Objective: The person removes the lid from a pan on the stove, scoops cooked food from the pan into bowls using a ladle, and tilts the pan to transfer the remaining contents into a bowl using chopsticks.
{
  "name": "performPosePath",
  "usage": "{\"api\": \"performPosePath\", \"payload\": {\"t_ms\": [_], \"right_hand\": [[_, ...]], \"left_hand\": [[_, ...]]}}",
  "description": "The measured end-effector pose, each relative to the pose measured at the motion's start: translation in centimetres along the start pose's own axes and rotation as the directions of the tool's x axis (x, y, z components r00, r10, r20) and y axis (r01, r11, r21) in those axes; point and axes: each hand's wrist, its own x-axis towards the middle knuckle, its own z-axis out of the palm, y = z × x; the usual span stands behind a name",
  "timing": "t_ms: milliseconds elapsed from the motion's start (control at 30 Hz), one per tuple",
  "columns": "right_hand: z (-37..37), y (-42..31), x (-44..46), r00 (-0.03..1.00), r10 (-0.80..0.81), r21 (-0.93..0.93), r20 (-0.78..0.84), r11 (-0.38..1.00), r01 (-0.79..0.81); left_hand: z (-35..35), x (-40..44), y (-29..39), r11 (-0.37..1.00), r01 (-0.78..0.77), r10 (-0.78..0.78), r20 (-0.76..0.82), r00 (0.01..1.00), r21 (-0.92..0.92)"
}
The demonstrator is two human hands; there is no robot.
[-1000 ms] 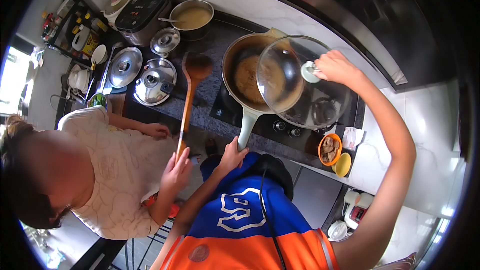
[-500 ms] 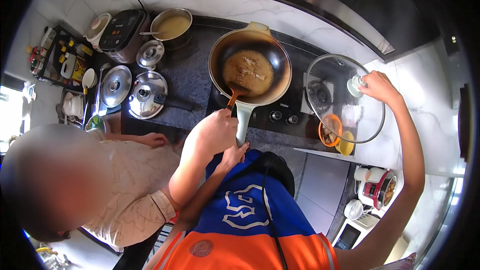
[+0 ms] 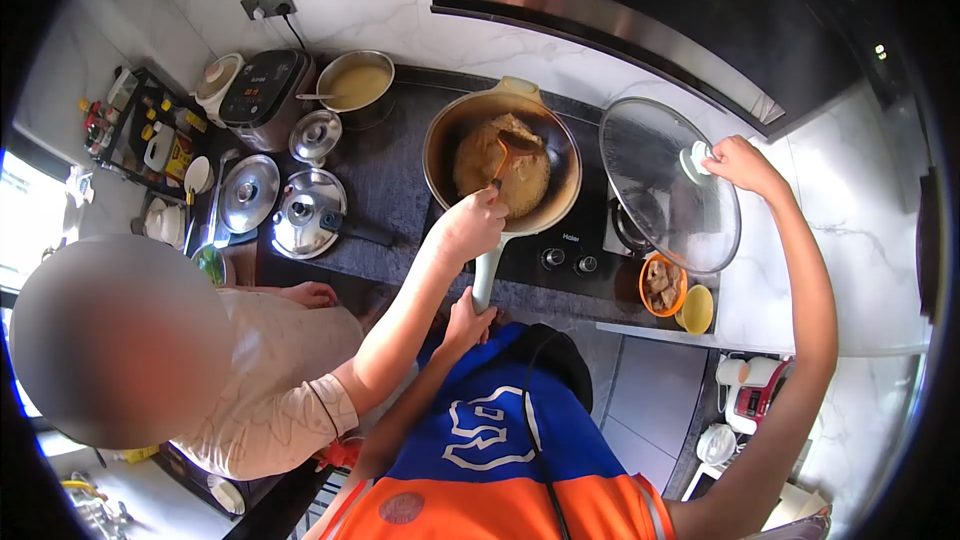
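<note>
My left hand (image 3: 467, 321) is closed around the pale handle (image 3: 487, 275) of a deep wok (image 3: 432, 155) on the stove. Inside the wok lie brown liquid and pieces of food (image 3: 480, 162). A large glass lid (image 3: 655, 175) hangs tilted to the right of the wok, its knob gripped by my right hand (image 3: 741, 165). Between my arms and the wok reaches a co-worker's hand (image 3: 470, 225), holding an orange spatula (image 3: 516, 149) whose head is in the food.
An orange bowl of brown chunks (image 3: 663, 285) and a yellow bowl (image 3: 697, 310) stand below the glass lid. Left of the stove are a pot of pale liquid (image 3: 357, 82), a rice cooker (image 3: 265, 95) and steel lids (image 3: 249, 193). A range hood (image 3: 620, 35) hangs above.
The co-worker's spatula has moved up and right within the wok, bringing up pieces of food. My glass lid has shifted slightly left in view. My left hand stays on the handle.
</note>
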Motion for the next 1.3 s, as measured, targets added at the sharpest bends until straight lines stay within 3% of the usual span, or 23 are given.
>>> {"api": "performPosePath", "payload": {"t_ms": [200, 267, 400, 467, 533, 567, 633, 700, 833, 1100, 1300], "right_hand": [[-0.7, -1.0, 1.3, 0.997, -0.038, 0.041, 0.065, 0.999, 0.036], [-0.6, -1.0, 1.6, 0.994, -0.075, -0.07, 0.076, 0.994, 0.08], [-0.9, -1.6, 1.9, 0.991, -0.068, -0.09, 0.113, 0.993, 0.078], [-1.0, -2.1, 2.0, 0.99, -0.042, -0.16, 0.136, 0.985, 0.064], [-0.7, -1.9, 2.1, 0.988, -0.046, -0.182, 0.146, 0.981, 0.073], [-0.7, -1.8, 2.1, 0.988, -0.048, -0.207, 0.145, 0.975, 0.078], [-0.7, -1.7, 2.0, 0.989, -0.05, -0.206, 0.143, 0.975, 0.079], [-0.7, -1.5, 2.1, 0.989, -0.053, -0.205, 0.136, 0.975, 0.081], [-0.9, -0.9, 2.1, 0.989, -0.042, -0.208, 0.139, 0.976, 0.07], [-1.2, -0.3, 2.1, 0.992, -0.036, -0.17, 0.117, 0.984, 0.056], [-1.6, 0.1, 2.4, 0.991, -0.024, -0.16, 0.128, 0.986, 0.044]], "left_hand": [[-0.1, -0.2, 0.0, 1.0, 0.014, -0.014, 0.002, 1.0, -0.023], [-0.2, -0.4, 0.1, 1.0, 0.018, -0.018, -0.007, 1.0, 0.002], [0.0, -1.5, 1.6, 0.999, 0.024, -0.026, -0.038, 0.999, -0.047], [-0.4, -1.1, 1.1, 0.96, -0.258, 0.259, 0.002, 0.966, 0.105], [-0.7, -1.1, 1.7, 0.828, -0.498, 0.488, 0.103, 0.866, 0.259], [-0.4, -1.6, 2.0, 0.948, -0.278, 0.274, 0.043, 0.961, 0.154], [-0.2, -1.8, 1.9, 0.999, -0.033, 0.033, 0.008, 0.999, 0.034], [0.0, -1.2, 1.1, 0.997, 0.066, -0.066, -0.008, 0.998, -0.026], [0.0, -1.3, 2.0, 0.999, 0.042, -0.044, -0.039, 0.998, -0.032], [-1.0, 4.1, 8.2, 0.977, -0.206, 0.204, -0.048, 0.978, -0.05], [-1.5, 4.4, 8.3, 0.983, -0.173, 0.17, -0.04, 0.985, -0.062]]}}
